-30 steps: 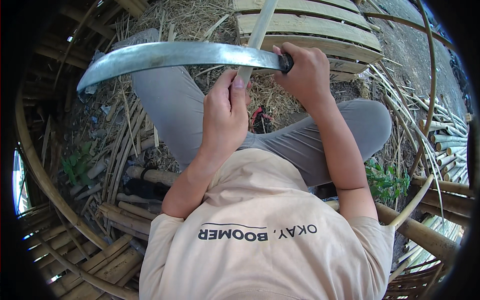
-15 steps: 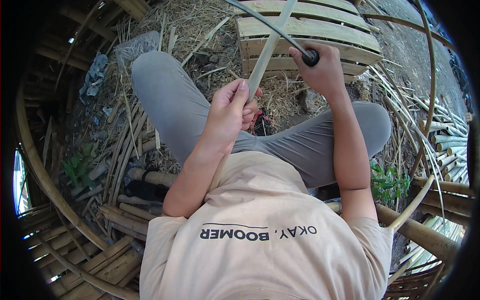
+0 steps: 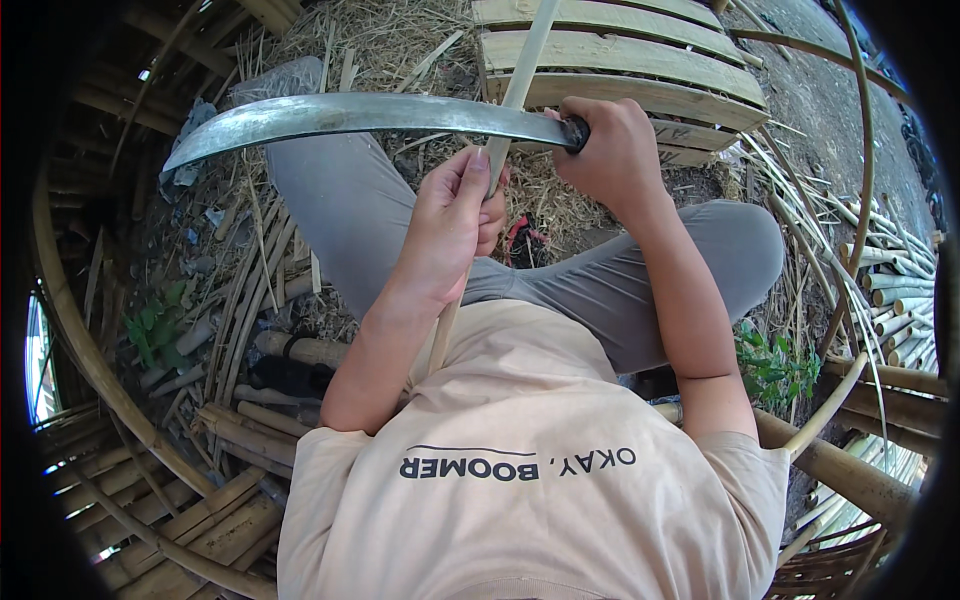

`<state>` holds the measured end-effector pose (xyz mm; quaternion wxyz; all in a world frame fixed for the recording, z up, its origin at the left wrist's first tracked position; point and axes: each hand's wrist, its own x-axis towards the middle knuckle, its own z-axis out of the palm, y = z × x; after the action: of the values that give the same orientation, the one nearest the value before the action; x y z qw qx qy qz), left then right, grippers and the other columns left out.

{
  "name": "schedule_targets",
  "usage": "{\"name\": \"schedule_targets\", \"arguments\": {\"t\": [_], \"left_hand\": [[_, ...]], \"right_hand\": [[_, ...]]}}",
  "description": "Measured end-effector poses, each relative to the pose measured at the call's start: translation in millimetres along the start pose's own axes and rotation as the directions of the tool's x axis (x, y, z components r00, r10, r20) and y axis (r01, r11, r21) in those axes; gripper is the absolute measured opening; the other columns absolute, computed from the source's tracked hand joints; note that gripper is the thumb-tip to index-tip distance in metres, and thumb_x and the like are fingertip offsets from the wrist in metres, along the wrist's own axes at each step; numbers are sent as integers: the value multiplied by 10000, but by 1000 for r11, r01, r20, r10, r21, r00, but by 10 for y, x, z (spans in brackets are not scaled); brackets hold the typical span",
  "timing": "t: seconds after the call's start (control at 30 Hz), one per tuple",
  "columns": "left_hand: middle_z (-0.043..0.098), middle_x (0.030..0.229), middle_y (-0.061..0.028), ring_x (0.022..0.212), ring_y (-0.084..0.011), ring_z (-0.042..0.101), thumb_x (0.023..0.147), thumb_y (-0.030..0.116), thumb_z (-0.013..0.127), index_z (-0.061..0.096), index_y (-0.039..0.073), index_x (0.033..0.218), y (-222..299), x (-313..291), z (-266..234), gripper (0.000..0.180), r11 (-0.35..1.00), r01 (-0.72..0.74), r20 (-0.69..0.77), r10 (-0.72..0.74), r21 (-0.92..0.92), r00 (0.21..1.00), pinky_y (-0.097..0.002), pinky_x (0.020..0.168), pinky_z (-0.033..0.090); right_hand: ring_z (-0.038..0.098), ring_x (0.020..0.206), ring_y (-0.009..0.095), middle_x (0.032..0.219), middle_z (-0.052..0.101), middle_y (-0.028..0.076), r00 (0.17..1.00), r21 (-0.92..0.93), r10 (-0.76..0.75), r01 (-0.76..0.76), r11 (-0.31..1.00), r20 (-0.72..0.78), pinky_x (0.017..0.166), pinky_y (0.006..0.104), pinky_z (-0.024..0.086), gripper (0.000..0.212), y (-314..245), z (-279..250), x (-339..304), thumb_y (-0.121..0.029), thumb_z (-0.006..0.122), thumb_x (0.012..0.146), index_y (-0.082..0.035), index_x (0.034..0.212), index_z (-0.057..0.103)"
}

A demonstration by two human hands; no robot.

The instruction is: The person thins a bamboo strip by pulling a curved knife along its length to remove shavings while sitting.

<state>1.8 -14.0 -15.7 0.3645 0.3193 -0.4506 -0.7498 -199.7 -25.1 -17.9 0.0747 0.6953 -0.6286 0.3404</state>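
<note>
My left hand (image 3: 455, 215) is closed round a long pale bamboo strip (image 3: 524, 72), thumb lying along it. The strip slants from my lap, past the hand, up over a wooden crate. My right hand (image 3: 612, 150) grips the black handle of a machete (image 3: 340, 114). Its long curved metal blade reaches far to the left, lying across the strip just above my left thumb. Whether the blade's edge touches the strip I cannot tell. Part of the handle is hidden inside my right fist.
The slatted wooden crate (image 3: 615, 55) stands ahead, beyond my folded legs. Straw and shavings (image 3: 380, 60) cover the ground. Cut bamboo poles (image 3: 905, 300) are stacked at the right, and more bamboo pieces (image 3: 250, 440) lie at the left. A bent pole (image 3: 862, 150) arches on the right.
The machete has swung so its blade now lies nearly level, pointing left with its broad side showing. My right hand has moved left and slightly down. My left hand keeps holding the strip.
</note>
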Motion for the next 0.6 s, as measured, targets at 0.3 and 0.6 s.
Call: {"name": "schedule_targets", "arguments": {"t": [0.3, 0.6], "left_hand": [[343, 617, 79, 481, -3, 260, 1075, 359, 423, 532, 86, 969, 41, -13, 9, 313, 1000, -4, 26, 4, -10, 1000, -193, 409, 175], [302, 609, 85, 459, -4, 228, 1079, 317, 417, 521, 78, 1019, 29, -126, -183, 268, 999, 38, 63, -37, -7, 997, -189, 399, 163]], "right_hand": [[575, 627, 406, 607, 579, 177, 998, 11, -16, 16, 1000, -65, 610, 466, 460, 206, 62, -26, 65, -234, 754, 730, -65, 736, 636], [645, 672, 386, 664, 646, 176, 940, -27, 269, -281, 959, -210, 670, 459, 512, 218, 845, -205, 239, -274, 699, 783, -63, 827, 736]]}}
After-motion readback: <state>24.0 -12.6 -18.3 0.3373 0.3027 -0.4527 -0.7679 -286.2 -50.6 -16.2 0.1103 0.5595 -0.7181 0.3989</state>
